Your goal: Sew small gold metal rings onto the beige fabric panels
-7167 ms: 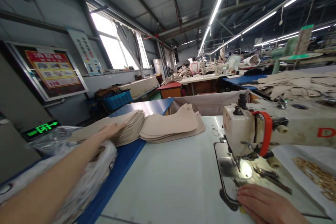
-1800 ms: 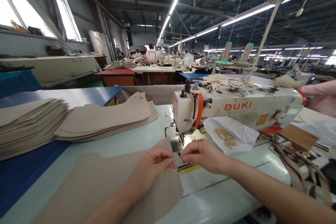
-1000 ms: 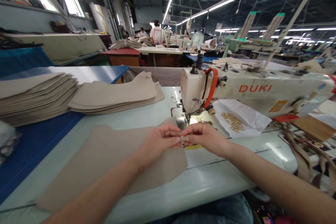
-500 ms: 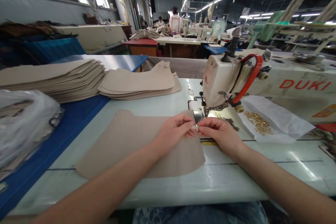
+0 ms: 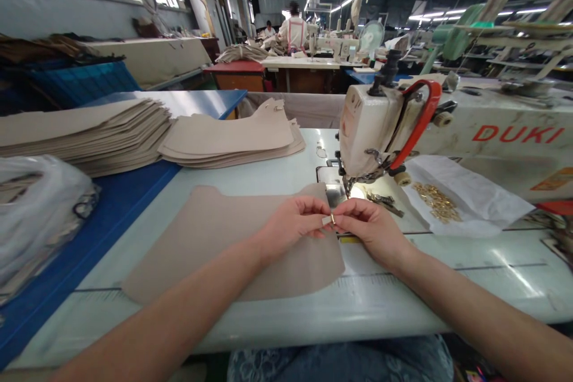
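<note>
My left hand [image 5: 293, 224] pinches a short light-coloured strip [image 5: 327, 221] between thumb and fingers. Against it, my right hand [image 5: 373, 227] grips a small gold metal ring [image 5: 332, 220], and the strip seems to pass through or beside it; the exact fit is too small to tell. Both hands meet just in front of the needle area of a white sewing machine [image 5: 364, 131]. Beneath my left hand a beige shaped panel [image 5: 215, 250] lies flat on the pale table [image 5: 259, 325].
Several gold metal pieces [image 5: 436, 202] lie on a white sheet [image 5: 478, 203] right of the machine. Stacks of beige panels [image 5: 228, 134] stand behind and to the left. A clear plastic bag [image 5: 40, 215] sits on the blue surface [image 5: 111, 224]. Another person [image 5: 293, 33] is far back.
My fingers have shifted slightly at the pinch, and the light strip now shows more beside the gold ring. The whole view has moved a little; the panel stays flat.
</note>
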Tool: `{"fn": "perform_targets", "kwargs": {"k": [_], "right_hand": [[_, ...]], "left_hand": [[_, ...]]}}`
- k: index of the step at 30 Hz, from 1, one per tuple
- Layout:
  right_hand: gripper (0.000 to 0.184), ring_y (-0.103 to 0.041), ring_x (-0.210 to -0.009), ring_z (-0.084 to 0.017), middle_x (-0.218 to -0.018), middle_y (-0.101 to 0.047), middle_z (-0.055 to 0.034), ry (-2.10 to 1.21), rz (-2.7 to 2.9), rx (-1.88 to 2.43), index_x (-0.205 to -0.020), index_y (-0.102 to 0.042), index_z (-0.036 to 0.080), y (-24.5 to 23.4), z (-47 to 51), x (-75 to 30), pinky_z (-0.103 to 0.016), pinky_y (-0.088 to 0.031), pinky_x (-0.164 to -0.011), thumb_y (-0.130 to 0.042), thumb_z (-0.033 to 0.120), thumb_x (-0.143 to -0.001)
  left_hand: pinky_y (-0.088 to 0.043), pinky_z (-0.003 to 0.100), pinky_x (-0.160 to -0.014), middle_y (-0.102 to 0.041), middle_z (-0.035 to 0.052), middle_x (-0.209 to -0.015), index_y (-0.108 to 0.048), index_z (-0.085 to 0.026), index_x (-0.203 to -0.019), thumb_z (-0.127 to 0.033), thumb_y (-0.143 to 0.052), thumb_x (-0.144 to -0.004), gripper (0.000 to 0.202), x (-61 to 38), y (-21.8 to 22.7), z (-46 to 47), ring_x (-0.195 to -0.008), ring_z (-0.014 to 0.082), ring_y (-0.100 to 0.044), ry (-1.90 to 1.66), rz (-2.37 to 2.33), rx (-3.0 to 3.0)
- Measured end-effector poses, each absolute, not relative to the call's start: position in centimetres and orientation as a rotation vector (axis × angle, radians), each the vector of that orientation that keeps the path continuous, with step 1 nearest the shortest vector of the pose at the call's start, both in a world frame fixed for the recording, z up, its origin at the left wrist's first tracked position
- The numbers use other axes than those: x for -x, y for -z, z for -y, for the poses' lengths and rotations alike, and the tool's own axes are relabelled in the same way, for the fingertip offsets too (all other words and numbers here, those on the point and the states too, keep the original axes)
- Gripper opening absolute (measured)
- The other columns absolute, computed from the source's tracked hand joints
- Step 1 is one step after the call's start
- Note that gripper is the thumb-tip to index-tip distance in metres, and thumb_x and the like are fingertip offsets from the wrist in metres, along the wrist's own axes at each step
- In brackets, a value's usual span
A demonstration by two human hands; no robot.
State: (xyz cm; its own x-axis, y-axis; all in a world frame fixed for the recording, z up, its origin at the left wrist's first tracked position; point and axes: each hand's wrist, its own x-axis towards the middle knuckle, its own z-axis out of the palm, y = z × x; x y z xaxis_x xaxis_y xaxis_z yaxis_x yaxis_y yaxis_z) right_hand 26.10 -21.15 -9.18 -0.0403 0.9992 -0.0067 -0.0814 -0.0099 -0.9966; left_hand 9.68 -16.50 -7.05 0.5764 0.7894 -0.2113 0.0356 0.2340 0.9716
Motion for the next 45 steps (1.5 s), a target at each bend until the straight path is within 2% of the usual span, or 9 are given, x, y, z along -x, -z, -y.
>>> {"fn": "perform_targets", "kwargs": {"k": [7, 12, 17, 20, 25, 31, 38, 42, 45], "right_hand": [[0.022, -0.061, -0.068, -0.012, -0.071, -0.064, 0.0011, -1.234, 1.278, 1.063, -0.079, -0.060, 0.019, 9.1, 21.6, -25.6, -0.025, -0.048, -0.065, -0.068, 0.038, -0.073], [0.030, -0.052, -0.060, -0.010, -0.068, -0.055, 0.0043, -1.085, 1.419, 1.118, -0.081, -0.053, 0.020, 9.4, 21.9, -25.2, -0.022, -0.042, -0.056, -0.075, 0.032, -0.066], [0.016, -0.051, -0.061, -0.011, -0.066, -0.056, 0.0026, -1.040, 1.452, 1.093, -0.070, -0.057, 0.019, 9.5, 21.8, -25.7, -0.023, -0.041, -0.058, -0.067, 0.030, -0.073], [0.011, -0.053, -0.064, -0.012, -0.068, -0.060, 0.0009, -0.996, 1.393, 1.086, -0.066, -0.060, 0.018, 9.6, 21.6, -25.8, -0.024, -0.043, -0.060, -0.066, 0.026, -0.071], [0.011, -0.054, -0.062, -0.012, -0.068, -0.061, 0.0002, -1.007, 1.263, 1.116, -0.063, -0.059, 0.018, 9.7, 21.3, -25.3, -0.025, -0.044, -0.060, -0.066, 0.025, -0.069], [0.013, -0.053, -0.061, -0.012, -0.069, -0.060, -0.0003, -0.959, 1.207, 1.139, -0.062, -0.057, 0.018, 9.9, 21.2, -25.0, -0.025, -0.043, -0.059, -0.066, 0.024, -0.069], [0.012, -0.054, -0.066, -0.013, -0.075, -0.062, -0.0018, -0.932, 1.242, 1.113, -0.062, -0.058, 0.017, 10.1, 21.1, -24.9, -0.024, -0.042, -0.061, -0.066, 0.022, -0.070], [0.013, -0.048, -0.057, -0.009, -0.064, -0.057, 0.0027, -1.029, 1.215, 1.078, -0.065, -0.057, 0.017, 10.1, 21.2, -25.0, -0.021, -0.037, -0.054, -0.068, 0.022, -0.069], [0.012, -0.044, -0.052, -0.008, -0.057, -0.052, 0.0067, -1.106, 1.181, 1.062, -0.071, -0.056, 0.018, 10.1, 21.2, -25.1, -0.020, -0.034, -0.051, -0.068, 0.019, -0.068]], "left_hand": [[-0.044, 0.022, -0.060, -0.058, -0.0031, -0.061, -0.056, -0.015, -0.065, -0.019, -0.064, -0.061, 0.009, -9.7, 6.7, 16.7, -0.062, 0.0105, -0.055, -0.578, -0.904, -1.363], [-0.035, 0.022, -0.053, -0.050, -0.0054, -0.055, -0.055, -0.015, -0.062, -0.019, -0.053, -0.060, 0.005, -9.6, 7.2, 16.4, -0.055, 0.0101, -0.046, -0.562, -0.997, -1.720], [-0.036, 0.023, -0.054, -0.053, -0.0043, -0.058, -0.055, -0.016, -0.063, -0.023, -0.054, -0.062, 0.007, -9.4, 7.3, 16.4, -0.057, 0.0120, -0.049, -0.531, -1.020, -1.798], [-0.038, 0.023, -0.055, -0.053, -0.0041, -0.059, -0.054, -0.017, -0.062, -0.023, -0.056, -0.062, 0.007, -9.4, 7.4, 16.5, -0.058, 0.0123, -0.050, -0.592, -1.026, -1.744], [-0.041, 0.024, -0.057, -0.058, -0.0024, -0.062, -0.054, -0.017, -0.060, -0.026, -0.062, -0.061, 0.012, -9.7, 7.7, 16.7, -0.058, 0.0124, -0.053, -0.733, -1.045, -1.652], [-0.046, 0.027, -0.062, -0.064, 0.0004, -0.066, -0.059, -0.017, -0.065, -0.031, -0.069, -0.059, 0.019, -9.6, 7.9, 16.6, -0.063, 0.0149, -0.059, -0.753, -1.006, -1.489], [-0.048, 0.024, -0.063, -0.062, -0.0025, -0.064, -0.058, -0.018, -0.069, -0.028, -0.067, -0.063, 0.014, -9.8, 8.2, 16.9, -0.063, 0.0134, -0.059, -0.842, -0.969, -1.524], [-0.048, 0.024, -0.064, -0.061, -0.0023, -0.065, -0.058, -0.019, -0.068, -0.022, -0.059, -0.068, 0.003, -9.5, 8.0, 17.4, -0.064, 0.0136, -0.060, -0.893, -0.988, -1.745], [-0.049, 0.024, -0.065, -0.061, -0.0019, -0.066, -0.058, -0.019, -0.068, -0.020, -0.056, -0.070, 0.003, -9.4, 7.6, 17.7, -0.065, 0.0141, -0.061, -0.901, -1.007, -1.866]]}}
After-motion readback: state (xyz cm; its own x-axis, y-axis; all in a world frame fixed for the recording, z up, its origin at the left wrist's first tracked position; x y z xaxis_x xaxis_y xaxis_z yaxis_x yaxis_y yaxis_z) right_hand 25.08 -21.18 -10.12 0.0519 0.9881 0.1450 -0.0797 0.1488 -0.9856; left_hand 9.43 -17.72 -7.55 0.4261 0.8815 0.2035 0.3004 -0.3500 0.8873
